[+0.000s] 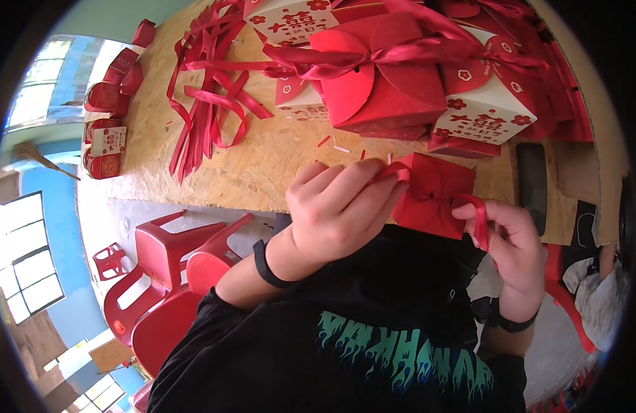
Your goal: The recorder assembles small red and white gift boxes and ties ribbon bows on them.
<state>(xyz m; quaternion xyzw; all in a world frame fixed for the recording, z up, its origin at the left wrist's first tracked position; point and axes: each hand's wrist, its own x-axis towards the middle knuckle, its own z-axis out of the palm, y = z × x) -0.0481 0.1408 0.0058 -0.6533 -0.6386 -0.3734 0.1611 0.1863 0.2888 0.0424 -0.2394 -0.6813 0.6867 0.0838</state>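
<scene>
Little red box sits between two hands

The little red box [442, 180] is on the table [259, 175], by the edge near the person. The left hand [342, 210] is on its left, and the right hand [507, 237] is on its right. The ribbon [481, 224] meets in a bunch on top of the box, in the middle. The right fingertips are nearer to that bunch; the left ones are a bit farther off, up and to the left.

Both hands have their fingers closed. The left fingers pinch ribbon, and the right thumb and finger grip the other end, which bends over and hangs down toward the person.

The box's top faces up. It looks almost square (red on red is hard to see), so I cannot tell which way it is longer. The ribbon's long way goes across the box, from hand to hand.
</scene>
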